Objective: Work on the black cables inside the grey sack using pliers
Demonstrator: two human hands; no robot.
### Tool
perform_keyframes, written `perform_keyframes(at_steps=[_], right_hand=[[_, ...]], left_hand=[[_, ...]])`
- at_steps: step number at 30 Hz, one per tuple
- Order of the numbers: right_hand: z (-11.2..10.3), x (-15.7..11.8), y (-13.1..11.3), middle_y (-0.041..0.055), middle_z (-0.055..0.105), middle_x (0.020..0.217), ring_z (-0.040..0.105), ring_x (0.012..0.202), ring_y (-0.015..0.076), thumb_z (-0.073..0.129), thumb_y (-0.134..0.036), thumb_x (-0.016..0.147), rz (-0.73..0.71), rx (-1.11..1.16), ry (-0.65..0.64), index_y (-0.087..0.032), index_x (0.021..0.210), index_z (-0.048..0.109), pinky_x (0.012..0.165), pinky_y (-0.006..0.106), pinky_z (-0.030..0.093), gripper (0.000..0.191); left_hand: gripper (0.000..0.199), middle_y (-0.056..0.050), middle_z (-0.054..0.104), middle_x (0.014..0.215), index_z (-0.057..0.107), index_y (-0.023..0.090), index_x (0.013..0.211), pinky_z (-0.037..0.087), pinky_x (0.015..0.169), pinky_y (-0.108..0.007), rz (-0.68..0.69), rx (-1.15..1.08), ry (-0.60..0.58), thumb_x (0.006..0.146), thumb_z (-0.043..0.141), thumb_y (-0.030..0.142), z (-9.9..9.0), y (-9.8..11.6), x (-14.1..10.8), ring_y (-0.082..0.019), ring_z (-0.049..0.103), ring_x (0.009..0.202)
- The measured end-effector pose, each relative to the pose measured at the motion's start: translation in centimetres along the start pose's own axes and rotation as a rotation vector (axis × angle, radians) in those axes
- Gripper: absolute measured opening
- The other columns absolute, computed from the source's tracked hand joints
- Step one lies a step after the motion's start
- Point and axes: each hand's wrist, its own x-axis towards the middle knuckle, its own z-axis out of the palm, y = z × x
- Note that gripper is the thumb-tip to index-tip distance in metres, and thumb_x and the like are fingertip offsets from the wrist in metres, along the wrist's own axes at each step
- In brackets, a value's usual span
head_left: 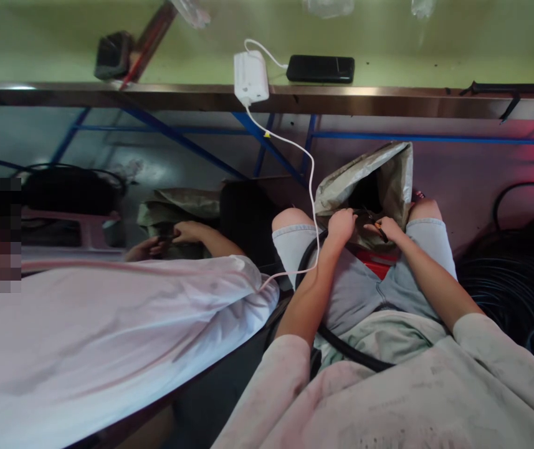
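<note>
My left hand (342, 226) is closed over the mouth of a sack, on what looks like the end of a thick black hose (351, 353). That hose curves from my lap around my left forearm up to the hand. Close by on the right, my right hand (392, 229) is wrapped round a small hand tool with orange-and-black handles (381, 232); its jaws point toward my left hand and are too small to make out. Between my knees the beige sack (404, 171) gapes, dark inside. Below my hands shows a red seat (379, 267).
A green table (397, 37) with a metal edge spans the front, carrying a black phone (320, 69) and white power adapter (251, 76). The white cable (312, 181) hangs over my left arm. Coiled black hose (510, 280) lies right. A co-worker in white (121, 324) sits left.
</note>
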Motion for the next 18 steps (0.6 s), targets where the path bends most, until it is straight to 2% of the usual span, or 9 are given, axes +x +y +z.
perform_keyframes(at_steps=[7, 13, 18], right_hand=[[0.7, -0.2, -0.1, 0.0087, 0.071, 0.071, 0.06, 0.061, 0.0163, 0.059, -0.065, 0.098, -0.026, 0.032, -0.049, -0.015, 0.081, 0.072, 0.058, 0.027, 0.035, 0.054], [1.1, 0.2, 0.3, 0.0099, 0.074, 0.08, 0.061, 0.066, 0.0168, 0.053, -0.071, 0.099, -0.088, 0.08, -0.083, -0.015, 0.084, 0.071, 0.06, 0.026, 0.037, 0.061], [1.4, 0.5, 0.7, 0.0128, 0.077, 0.089, 0.064, 0.07, 0.0183, 0.055, -0.074, 0.096, -0.051, 0.022, -0.085, -0.015, 0.087, 0.074, 0.06, 0.026, 0.038, 0.063]], left_hand=[[0.034, -0.017, 0.073, 0.122, 0.068, 0.011, 0.125, 0.052, 0.098, -0.035, -0.105, -0.016, 0.026, 0.11, 0.045, 0.031, -0.1, -0.1, 0.3, -0.028, 0.07, 0.114], [0.035, -0.018, 0.073, 0.12, 0.068, 0.011, 0.127, 0.051, 0.101, -0.035, -0.106, -0.048, 0.021, 0.111, 0.044, 0.031, -0.1, -0.3, 0.4, -0.028, 0.07, 0.114], [0.035, -0.019, 0.073, 0.121, 0.068, 0.01, 0.126, 0.052, 0.099, -0.034, -0.06, -0.027, 0.017, 0.11, 0.045, 0.031, -0.1, 0.0, 0.1, -0.028, 0.07, 0.114]])
